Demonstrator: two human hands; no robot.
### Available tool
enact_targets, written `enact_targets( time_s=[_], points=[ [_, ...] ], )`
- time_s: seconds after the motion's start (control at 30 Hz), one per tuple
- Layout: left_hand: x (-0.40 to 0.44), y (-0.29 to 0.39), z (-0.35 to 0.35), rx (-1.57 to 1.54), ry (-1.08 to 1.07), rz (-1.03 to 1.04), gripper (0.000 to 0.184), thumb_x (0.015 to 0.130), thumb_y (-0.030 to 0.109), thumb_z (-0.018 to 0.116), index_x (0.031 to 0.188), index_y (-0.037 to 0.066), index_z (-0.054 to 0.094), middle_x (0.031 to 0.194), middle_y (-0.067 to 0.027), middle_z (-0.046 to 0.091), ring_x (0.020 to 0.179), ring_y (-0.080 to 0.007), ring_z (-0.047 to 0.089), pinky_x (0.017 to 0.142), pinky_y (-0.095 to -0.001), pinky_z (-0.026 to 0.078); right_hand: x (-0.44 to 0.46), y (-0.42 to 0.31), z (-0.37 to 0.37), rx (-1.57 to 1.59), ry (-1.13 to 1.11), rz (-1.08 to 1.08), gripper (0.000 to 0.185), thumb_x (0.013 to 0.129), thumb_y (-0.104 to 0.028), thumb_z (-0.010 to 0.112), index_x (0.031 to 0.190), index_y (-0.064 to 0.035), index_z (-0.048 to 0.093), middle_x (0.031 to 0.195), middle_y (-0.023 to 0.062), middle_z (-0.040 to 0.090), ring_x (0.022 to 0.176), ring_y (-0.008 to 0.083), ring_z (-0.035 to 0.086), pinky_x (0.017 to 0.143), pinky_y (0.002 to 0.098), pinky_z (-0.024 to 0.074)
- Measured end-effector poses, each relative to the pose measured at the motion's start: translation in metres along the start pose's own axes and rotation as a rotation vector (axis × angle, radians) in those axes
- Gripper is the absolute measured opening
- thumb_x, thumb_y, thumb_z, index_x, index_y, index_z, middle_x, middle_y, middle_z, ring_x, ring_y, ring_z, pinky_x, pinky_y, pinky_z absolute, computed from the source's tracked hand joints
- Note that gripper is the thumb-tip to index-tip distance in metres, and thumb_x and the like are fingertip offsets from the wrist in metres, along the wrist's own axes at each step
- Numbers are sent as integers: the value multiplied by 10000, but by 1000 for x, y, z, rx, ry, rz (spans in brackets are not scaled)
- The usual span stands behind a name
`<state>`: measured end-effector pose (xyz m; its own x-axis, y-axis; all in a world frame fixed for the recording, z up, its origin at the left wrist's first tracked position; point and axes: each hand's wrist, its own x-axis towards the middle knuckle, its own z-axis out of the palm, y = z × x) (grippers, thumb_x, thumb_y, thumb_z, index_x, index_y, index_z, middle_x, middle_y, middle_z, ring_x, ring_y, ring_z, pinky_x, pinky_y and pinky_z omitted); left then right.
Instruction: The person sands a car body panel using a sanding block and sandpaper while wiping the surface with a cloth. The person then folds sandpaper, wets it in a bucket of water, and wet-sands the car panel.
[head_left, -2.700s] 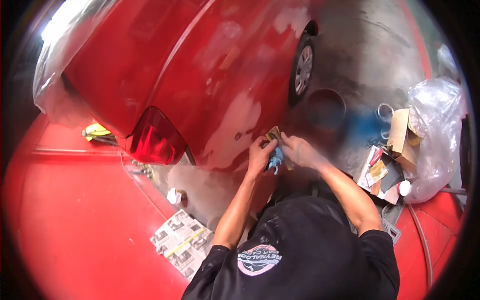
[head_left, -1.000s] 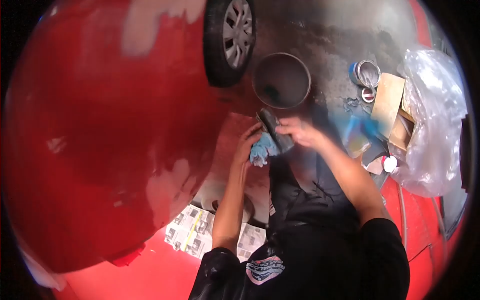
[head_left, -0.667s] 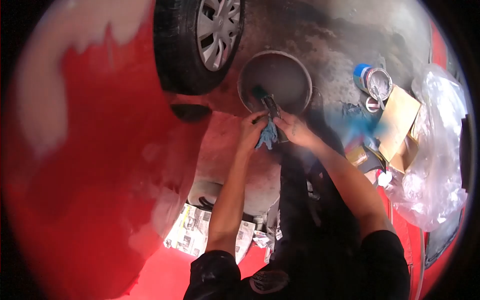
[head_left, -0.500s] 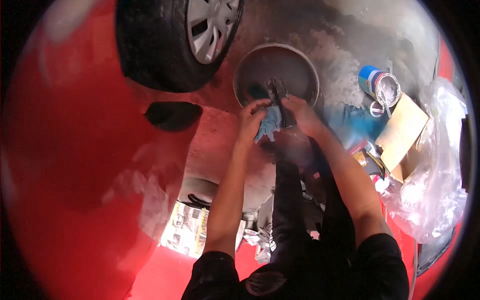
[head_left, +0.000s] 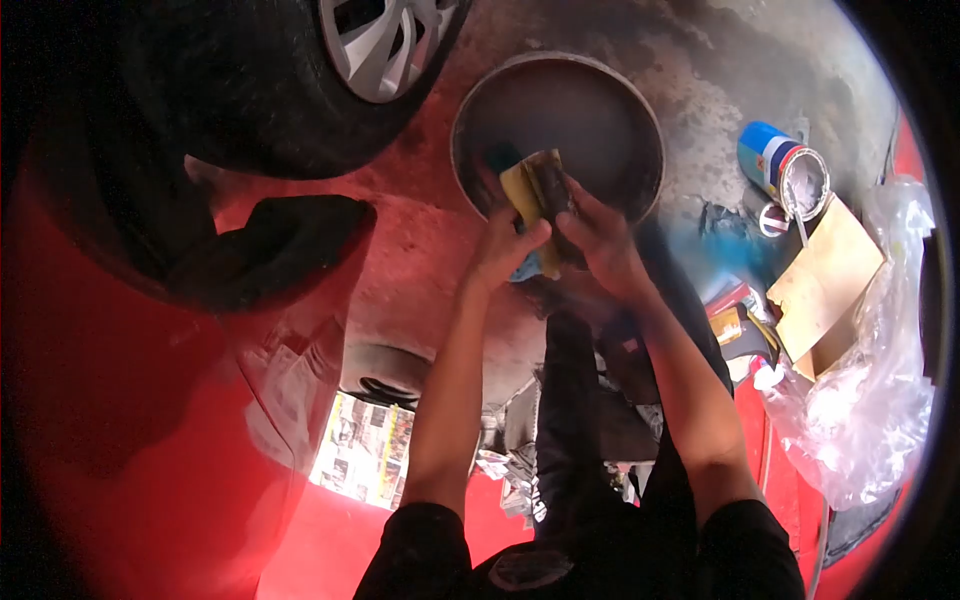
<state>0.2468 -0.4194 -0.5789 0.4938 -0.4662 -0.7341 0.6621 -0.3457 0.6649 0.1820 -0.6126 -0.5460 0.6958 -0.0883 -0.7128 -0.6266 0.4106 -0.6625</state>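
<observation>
The folded sheet (head_left: 522,195), yellow-brown with a dark strip along its right part, sits across the near rim of the bucket (head_left: 610,80) as seen from above. The left hand (head_left: 500,250) grips its left side, thumb on top, with a blue cloth (head_left: 525,268) bunched beneath; the right hand (head_left: 600,238) pinches the dark strip between thumb and fingers. The step in hand looks like folding or opening the sheet (it could be abrasive paper, judging by its two faces), and the next move seems to call for a firm hold on both edges.

Left of the bucket is the tyre (head_left: 250,90), with the red car body (head_left: 120,430) nearer. To the bucket's right lie an open can (head_left: 770,160), a piece of cardboard (head_left: 825,280) and clear plastic (head_left: 850,440).

Fingers hide the sheet's lower part and most of the cloth. Whether the dark strip is a separate piece, how high the sheet is above the rim, and what the greenish patch (head_left: 503,157) inside the bucket is, I cannot tell. The tyre is cut off at the top.
</observation>
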Motion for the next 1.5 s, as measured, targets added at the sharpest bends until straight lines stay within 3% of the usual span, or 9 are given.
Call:
enact_targets(
  time_s=[0.1,0.23,0.47,0.8,0.97,1.1,1.33,1.47,1.5],
  points=[
    [-11,11,5,4,42,-21,649,1026,500,697,1396,-25,600,1306,-89,668,1203,-187,614,1039,-361,494,-5,0,7,-414,-31,-262,675,970,-259,727,1558,-12,506,1313,265,654,1213,422,648,1075,419,487],
    [-16,-1,6,40,103,90,614,1014,406,730,1428,-23,583,1330,-128,659,1230,-244,617,1063,-379,486,-7,20,22,-679,42,-437,806,902,-205,741,1618,-58,402,1424,307,578,1283,516,563,1104,515,475],
    [-27,-10,-1,-232,152,3,608,1029,333,659,1509,-8,507,1407,-102,611,1274,-209,586,1078,-381,474,-10,24,15,-315,-17,-356,775,930,-215,714,1622,-57,401,1437,310,578,1315,484,581,1127,487,463],
    [-35,-13,1,-307,123,93,568,1007,285,704,1464,-25,567,1386,-87,633,1254,-195,599,1064,-363,485,-18,35,16,-827,75,-522,584,922,-281,739,1445,-44,629,1497,295,530,1381,513,513,1163,524,427],
    [-42,-15,5,-257,113,61,581,1003,278,727,1470,-24,561,1401,-85,624,1276,-193,589,1078,-359,478,-23,22,23,-1001,148,-709,574,895,-294,752,1389,-19,652,1374,268,596,1232,487,589,1081,511,479],
    [-46,5,7,-174,133,35,580,1010,261,722,1484,-23,547,1433,-91,607,1298,-202,583,1100,-369,470,-18,37,18,-734,40,-537,565,903,-303,750,1377,-11,656,1283,235,635,1139,453,619,1030,527,487],
    [-33,-22,0,-179,175,66,604,1006,243,671,1513,-30,489,1484,-137,556,1323,-233,559,1109,-386,452,-22,21,3,-730,25,-665,593,900,-311,779,1418,-57,640,1235,216,636,1114,439,626,1001,490,497],
    [-37,-10,2,-204,274,71,589,969,264,658,1468,-16,519,1325,-113,634,1131,-230,660,955,-382,544,-24,8,2,-802,228,-615,734,862,-335,827,1488,-49,570,1296,251,609,1154,478,621,1006,510,497],
    [-41,-8,2,-230,303,23,599,961,275,672,1467,-10,522,1324,-113,634,1126,-233,662,954,-383,543,-25,2,0,-688,181,-397,785,841,-346,849,1494,-36,544,1272,275,626,1144,498,632,984,525,507]
  ],
)
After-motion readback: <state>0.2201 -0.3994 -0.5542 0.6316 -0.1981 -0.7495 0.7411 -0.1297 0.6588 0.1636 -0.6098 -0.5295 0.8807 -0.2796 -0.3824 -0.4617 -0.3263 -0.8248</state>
